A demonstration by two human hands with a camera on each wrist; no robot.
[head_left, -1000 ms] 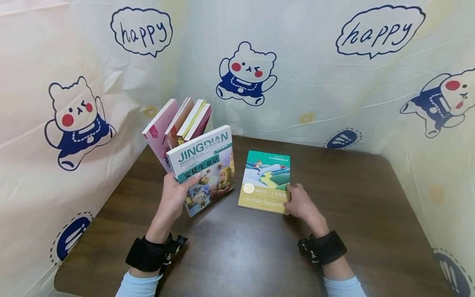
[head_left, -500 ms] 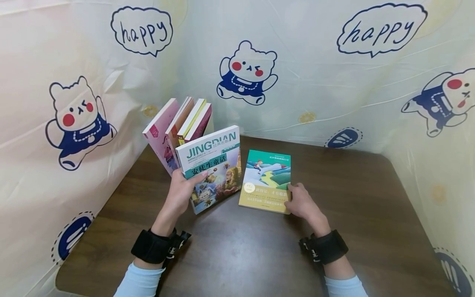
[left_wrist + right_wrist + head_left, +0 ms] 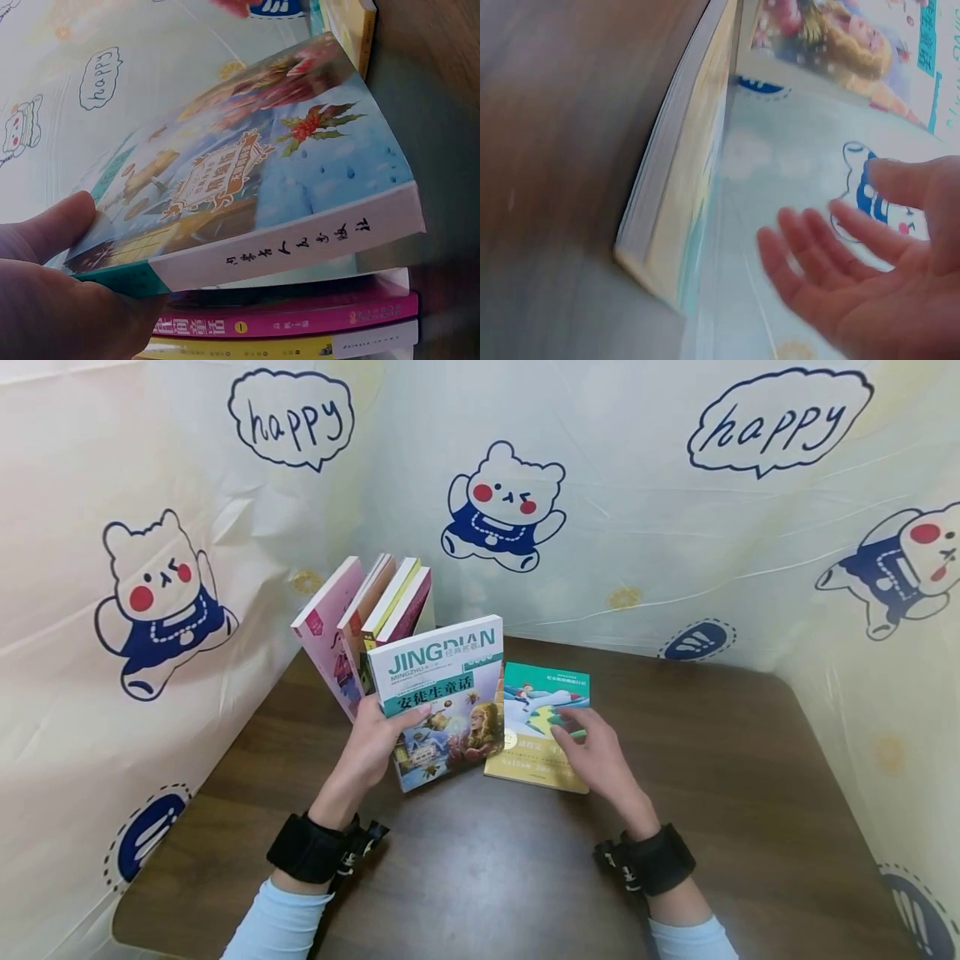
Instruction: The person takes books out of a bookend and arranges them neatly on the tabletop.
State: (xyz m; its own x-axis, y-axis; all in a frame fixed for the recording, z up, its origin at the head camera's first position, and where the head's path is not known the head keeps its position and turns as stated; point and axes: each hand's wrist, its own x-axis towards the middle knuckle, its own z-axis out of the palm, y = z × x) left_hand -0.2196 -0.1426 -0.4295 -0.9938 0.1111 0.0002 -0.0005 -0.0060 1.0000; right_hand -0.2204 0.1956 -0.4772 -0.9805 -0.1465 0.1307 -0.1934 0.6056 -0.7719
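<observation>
My left hand (image 3: 375,739) grips a white and teal picture-cover book (image 3: 450,710) by its spine side, thumb on the front cover. The book leans upright, and its right edge overlaps a green and yellow book (image 3: 540,760) lying on the table. In the left wrist view the gripped book's spine (image 3: 292,247) faces the camera. My right hand (image 3: 600,756) is over the right part of the green and yellow book, holding nothing. In the right wrist view its fingers (image 3: 810,247) are spread and relaxed, apart from that book's page edge (image 3: 675,165).
Several books stand in a row behind the gripped one, among them a pink book (image 3: 330,610) and a magenta book (image 3: 405,606). The brown table (image 3: 480,877) meets a printed curtain (image 3: 615,527) at the back and sides.
My left hand has shifted right with the white and teal book, which now partly covers the green and yellow one. My right hand has let go of that book's edge and lifted.
</observation>
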